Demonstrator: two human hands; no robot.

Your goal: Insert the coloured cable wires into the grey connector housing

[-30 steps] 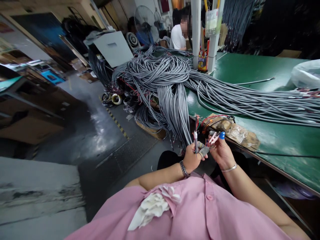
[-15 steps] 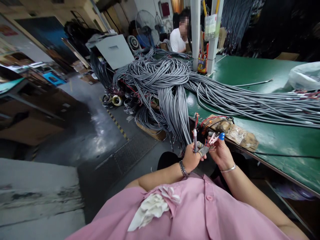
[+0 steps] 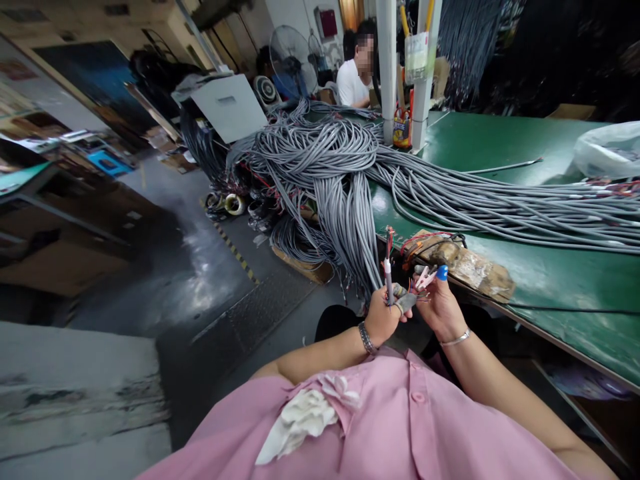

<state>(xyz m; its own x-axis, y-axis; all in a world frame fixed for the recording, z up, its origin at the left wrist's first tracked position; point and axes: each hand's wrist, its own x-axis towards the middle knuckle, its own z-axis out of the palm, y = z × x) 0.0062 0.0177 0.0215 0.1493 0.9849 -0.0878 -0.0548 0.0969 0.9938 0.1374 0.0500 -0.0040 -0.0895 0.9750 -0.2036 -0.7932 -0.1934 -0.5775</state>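
Note:
My left hand [image 3: 383, 317] is closed round a grey cable end [image 3: 387, 267] that stands upright, with red and coloured wires fanning out of its top. My right hand [image 3: 440, 303] is closed on a small pink tool [image 3: 424, 277] held next to the cable end; one fingertip wears a blue cap [image 3: 442, 272]. Both hands work close together just off the near edge of the green table [image 3: 525, 267]. A large bundle of grey cables [image 3: 345, 173] drapes over the table edge right behind them.
A taped brown block [image 3: 465, 263] with red wires lies on the table beside my right hand. A white post [image 3: 387, 67] and a clear plastic bag [image 3: 607, 150] stand further back. A person in a white shirt [image 3: 353, 83] sits beyond. Floor and boxes lie left.
Both hands stay together on the cable end; the view has shifted slightly, and the hands sit a little lower and left.

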